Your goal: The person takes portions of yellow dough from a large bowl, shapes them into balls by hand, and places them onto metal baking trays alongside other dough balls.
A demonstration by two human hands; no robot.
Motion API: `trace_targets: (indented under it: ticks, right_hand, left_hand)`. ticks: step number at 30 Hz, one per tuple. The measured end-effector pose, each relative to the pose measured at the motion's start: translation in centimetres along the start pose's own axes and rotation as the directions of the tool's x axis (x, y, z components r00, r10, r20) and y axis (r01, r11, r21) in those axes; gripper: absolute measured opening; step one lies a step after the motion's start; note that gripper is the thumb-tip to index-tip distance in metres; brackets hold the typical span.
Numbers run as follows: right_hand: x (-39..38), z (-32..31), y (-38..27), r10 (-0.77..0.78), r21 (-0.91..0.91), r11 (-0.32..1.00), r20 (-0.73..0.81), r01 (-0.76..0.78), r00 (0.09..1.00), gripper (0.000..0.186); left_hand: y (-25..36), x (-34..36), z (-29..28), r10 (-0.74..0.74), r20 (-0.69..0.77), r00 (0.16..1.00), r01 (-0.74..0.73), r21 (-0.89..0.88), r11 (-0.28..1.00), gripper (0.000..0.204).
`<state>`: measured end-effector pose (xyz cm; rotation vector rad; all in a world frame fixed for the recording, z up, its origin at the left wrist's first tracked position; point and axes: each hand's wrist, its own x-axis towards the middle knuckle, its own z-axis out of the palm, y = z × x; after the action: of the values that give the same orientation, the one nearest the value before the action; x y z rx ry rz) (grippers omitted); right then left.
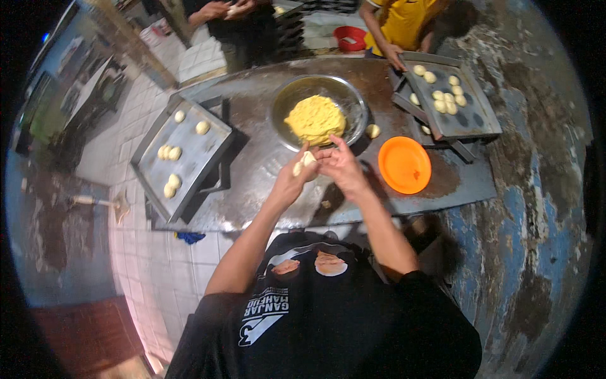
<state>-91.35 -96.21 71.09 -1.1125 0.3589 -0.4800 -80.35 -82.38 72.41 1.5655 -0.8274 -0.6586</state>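
Over the near side of the work table, my left hand [291, 183] is closed around a small piece of pale dough [305, 163], opened or folded at its top. Close beside it is my right hand [343, 169], index finger stretched out and the other fingertips by the dough; its fingers look spread. Just beyond both hands stands a wide metal bowl [358, 117] with a mound of soft yellow filling [315, 119] in it. To the right of the bowl, one dough ball [373, 131] lies on the table.
An orange plate [404, 165] lies at right on the metal table [252, 199]. Trays with dough balls stand at left [197, 163] and right [470, 120]. Across the table are a person in black [249, 38] and one in yellow [404, 25], whose hand touches the right tray.
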Motion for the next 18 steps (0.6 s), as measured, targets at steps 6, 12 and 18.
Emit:
trace_targets:
  ticks: [6, 12, 18]
  right_hand:
    - [-1.1, 6.5, -2.7, -0.112, -0.69, 0.578, 0.461, 0.435, 0.88, 0.05]
    - [-0.2, 13.1, 4.5, -0.512, -0.6, 0.465, 0.418, 0.651, 0.751, 0.051]
    - [2.8, 22.1, 11.0, 0.389, 0.203, 0.866, 0.299, -0.457, 0.871, 0.042]
  left_hand:
    - [-0.1, -3.3, -4.3, -0.144, 0.08, 0.986, 0.123, 0.226, 0.966, 0.033]
    - [-0.3, -5.6, -9.5, -0.416, -0.071, 0.907, 0.297, -0.592, 0.749, 0.069]
    - [-4.8, -7.3, -15.4, -0.31, -0.442, 0.842, 0.091, -0.449, 0.889, 0.055]
